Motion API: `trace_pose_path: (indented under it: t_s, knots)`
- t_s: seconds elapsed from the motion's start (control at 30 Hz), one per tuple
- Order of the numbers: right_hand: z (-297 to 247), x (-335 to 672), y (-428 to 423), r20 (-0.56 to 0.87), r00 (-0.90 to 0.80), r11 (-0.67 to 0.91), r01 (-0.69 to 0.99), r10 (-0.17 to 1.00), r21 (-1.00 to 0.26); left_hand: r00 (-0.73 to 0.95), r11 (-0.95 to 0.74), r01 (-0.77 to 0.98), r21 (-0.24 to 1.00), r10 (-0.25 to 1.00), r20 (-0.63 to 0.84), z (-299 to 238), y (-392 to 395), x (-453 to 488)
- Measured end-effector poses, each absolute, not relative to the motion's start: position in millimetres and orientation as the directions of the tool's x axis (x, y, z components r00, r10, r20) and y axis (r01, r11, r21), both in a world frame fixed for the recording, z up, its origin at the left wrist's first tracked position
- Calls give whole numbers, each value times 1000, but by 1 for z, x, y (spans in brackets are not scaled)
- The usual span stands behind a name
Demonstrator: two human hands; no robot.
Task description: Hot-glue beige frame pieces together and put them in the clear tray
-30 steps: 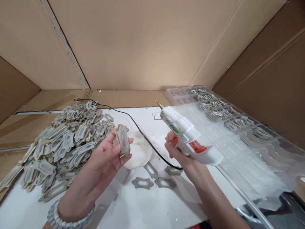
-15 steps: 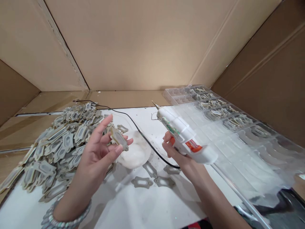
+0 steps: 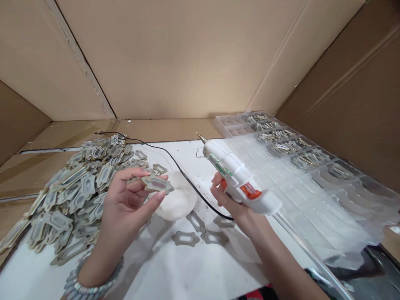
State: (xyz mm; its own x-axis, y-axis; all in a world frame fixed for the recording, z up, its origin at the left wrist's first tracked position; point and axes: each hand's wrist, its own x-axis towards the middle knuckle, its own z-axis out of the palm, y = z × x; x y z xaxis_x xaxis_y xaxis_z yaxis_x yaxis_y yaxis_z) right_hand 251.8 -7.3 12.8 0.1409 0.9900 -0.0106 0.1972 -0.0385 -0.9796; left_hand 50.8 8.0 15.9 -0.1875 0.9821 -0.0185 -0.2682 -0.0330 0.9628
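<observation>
My left hand (image 3: 129, 204) pinches a small grey-brown frame-shaped piece (image 3: 156, 184) with a long opening between thumb and fingers, held above a round white dish (image 3: 179, 202). In my right hand (image 3: 231, 200) is a white hot glue gun (image 3: 239, 177) with an orange trigger and an orange switch. Its metal nozzle points up and to the left, apart from the held piece. A glue stick (image 3: 308, 239) sticks out of its rear. Several similar frame pieces (image 3: 185, 238) lie flat on the white table sheet (image 3: 175, 275) between my forearms.
A big heap of frame pieces (image 3: 84, 185) covers the left of the table. A black cord (image 3: 175, 160) crosses the middle. At right stands a clear compartment tray (image 3: 312, 191) with small parts in its far cells. Cardboard walls (image 3: 181, 58) enclose the back and sides.
My left fingers have closed in and turned the frame piece to lie more level. The glue gun has shifted slightly left and stays in my right hand.
</observation>
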Motion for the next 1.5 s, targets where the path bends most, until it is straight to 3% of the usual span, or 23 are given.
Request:
trace_pose_path:
  t_s: [0.17,0.27,0.37,0.53,0.67,0.77,0.83,1.0,1.2,1.33,1.5]
  knots:
    - [12,253,-8,15,134,-17,237,991,-971,-103,-65,-147,987,993,50,14,7,48]
    - [12,253,-8,35,130,3,238,991,-971,-174,-155,-94,983,975,137,11,8,49]
    - [12,253,-8,39,129,6,247,991,-969,-240,-118,-145,982,968,80,11,9,48]
    - [6,259,-4,134,54,107,352,990,-930,-178,-39,-143,989,984,13,13,9,46]
    - [1,266,3,173,8,157,373,985,-914,-303,-201,-16,979,935,187,3,5,51]
    - [0,266,4,132,7,122,334,991,-935,-267,-357,189,915,878,398,-3,4,48]
    - [2,264,1,67,22,58,292,998,-955,-251,-412,200,889,856,453,-2,5,43]
    - [8,251,-9,-81,50,-84,68,995,-994,-245,-237,-37,971,944,221,7,-3,51]
    - [7,248,-8,-66,-107,-70,-29,992,-997,5,-118,71,991,993,117,-6,-15,69]
    - [5,247,-8,-103,-136,-122,-132,985,-984,57,-383,125,915,924,379,-27,-10,65]
    - [6,245,-6,-94,-125,-107,-100,988,-989,141,-648,340,681,752,644,-33,-4,61]
